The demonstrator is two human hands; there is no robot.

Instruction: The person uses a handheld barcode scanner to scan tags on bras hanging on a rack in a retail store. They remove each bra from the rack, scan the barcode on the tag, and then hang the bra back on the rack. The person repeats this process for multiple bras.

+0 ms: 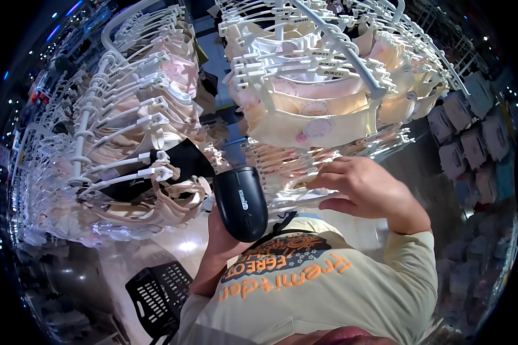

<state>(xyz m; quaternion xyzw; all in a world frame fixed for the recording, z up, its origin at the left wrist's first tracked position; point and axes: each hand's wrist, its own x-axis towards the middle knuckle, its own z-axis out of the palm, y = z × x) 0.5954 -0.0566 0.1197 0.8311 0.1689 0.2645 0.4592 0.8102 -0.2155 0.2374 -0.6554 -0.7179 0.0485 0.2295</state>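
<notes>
A black rounded handheld device (241, 205) bearing writing covers most of my left hand (224, 235), which is wrapped around it from below. On the right, my right hand (356, 187) reaches with fingers spread towards the lower row of hanging garments (293, 166); whether its fingertips touch them I cannot tell. Above that row hang cream and pink bras (315, 127) on white plastic hangers (328, 64). To the left of the device, beige bras (172, 207) and a black one (190, 159) hang from clip hangers.
A white metal rail (83, 133) runs along the left, another rail (349, 54) slants at the upper right. A black perforated plastic basket (159, 297) stands at lower left. Packaged goods (462, 125) hang on the right. Glossy floor (190, 239) shows beneath.
</notes>
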